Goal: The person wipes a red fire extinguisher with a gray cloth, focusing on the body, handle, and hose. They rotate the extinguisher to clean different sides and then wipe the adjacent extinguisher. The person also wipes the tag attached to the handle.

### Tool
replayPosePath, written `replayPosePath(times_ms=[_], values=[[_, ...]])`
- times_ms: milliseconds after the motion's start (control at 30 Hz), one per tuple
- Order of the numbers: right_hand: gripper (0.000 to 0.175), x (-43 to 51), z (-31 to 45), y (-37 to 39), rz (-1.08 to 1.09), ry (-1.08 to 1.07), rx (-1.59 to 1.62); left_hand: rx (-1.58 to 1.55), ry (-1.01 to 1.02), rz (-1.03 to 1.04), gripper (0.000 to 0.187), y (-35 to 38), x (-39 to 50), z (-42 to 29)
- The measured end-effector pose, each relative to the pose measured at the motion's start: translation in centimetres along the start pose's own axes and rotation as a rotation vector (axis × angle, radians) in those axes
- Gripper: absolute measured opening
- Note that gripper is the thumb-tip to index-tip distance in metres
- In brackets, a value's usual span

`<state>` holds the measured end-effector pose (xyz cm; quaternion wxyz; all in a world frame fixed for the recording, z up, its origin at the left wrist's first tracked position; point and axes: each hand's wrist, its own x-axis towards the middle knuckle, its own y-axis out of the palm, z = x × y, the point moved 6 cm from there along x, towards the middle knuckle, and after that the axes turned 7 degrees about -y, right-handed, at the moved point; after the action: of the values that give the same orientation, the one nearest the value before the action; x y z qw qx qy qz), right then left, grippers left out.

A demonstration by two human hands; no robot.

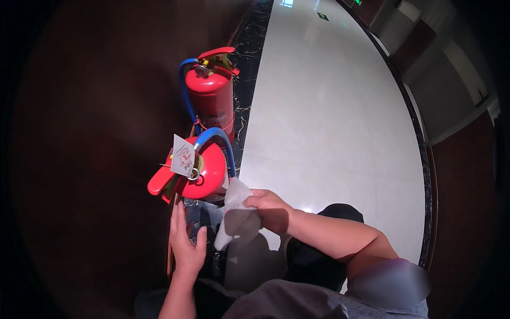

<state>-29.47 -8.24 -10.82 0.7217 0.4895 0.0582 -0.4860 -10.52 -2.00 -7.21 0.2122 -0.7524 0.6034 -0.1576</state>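
Observation:
Two red fire extinguishers stand by the wall in front of me. The nearer fire extinguisher (215, 169) has a blue hose (217, 132), a metal pull ring (194, 174) and a white tag (183, 156) bearing writing. Behind it, the farther fire extinguisher (211, 95) shows a pressure gauge (202, 71). My right hand (271, 209) pinches a thin white cloth or wipe (241, 217) beside the nearer cylinder; whether the cloth touches it I cannot tell. Just below that extinguisher's handle (160, 180), my left hand (187, 239) is empty, fingers raised and thumb apart.
A dark wall (99, 119) rises close on the left. Black marbled border tile (244, 79) runs along its foot. Pale glossy floor tiles (330, 111) stretch down the corridor, with a green floor sign (322, 16) far off. My bent knee (342, 211) is beneath my right arm.

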Motion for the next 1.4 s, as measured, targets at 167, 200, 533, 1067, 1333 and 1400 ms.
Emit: replayPosePath(times_ms=[167,200,533,1067,1333,1400], values=[[0.03,-0.2,-0.3,-1.4,-0.102,-0.018,-0.044,-0.234,-0.167,0.077,0.066,0.3,-0.8,1.8],[0.031,-0.2,-0.4,-1.2,-0.053,-0.025,-0.008,-0.239,-0.185,0.076,0.065,0.3,-0.6,2.0],[0.032,-2.9,1.3,-0.2,0.039,-0.021,-0.187,-0.257,-0.135,-0.008,0.052,-0.8,-1.3,1.4],[0.049,-6.2,2.3,0.2,-0.269,0.077,-0.121,-0.282,-0.301,0.011,0.042,-1.6,-4.1,1.6],[0.045,-5.1,1.9,-1.0,-0.136,0.062,-0.039,-0.335,-0.434,-0.041,0.041,-2.1,-5.1,1.8],[0.04,-5.3,2.0,-1.3,-0.137,0.027,-0.11,-0.372,-0.447,-0.015,0.041,-1.7,-4.9,2.2]])
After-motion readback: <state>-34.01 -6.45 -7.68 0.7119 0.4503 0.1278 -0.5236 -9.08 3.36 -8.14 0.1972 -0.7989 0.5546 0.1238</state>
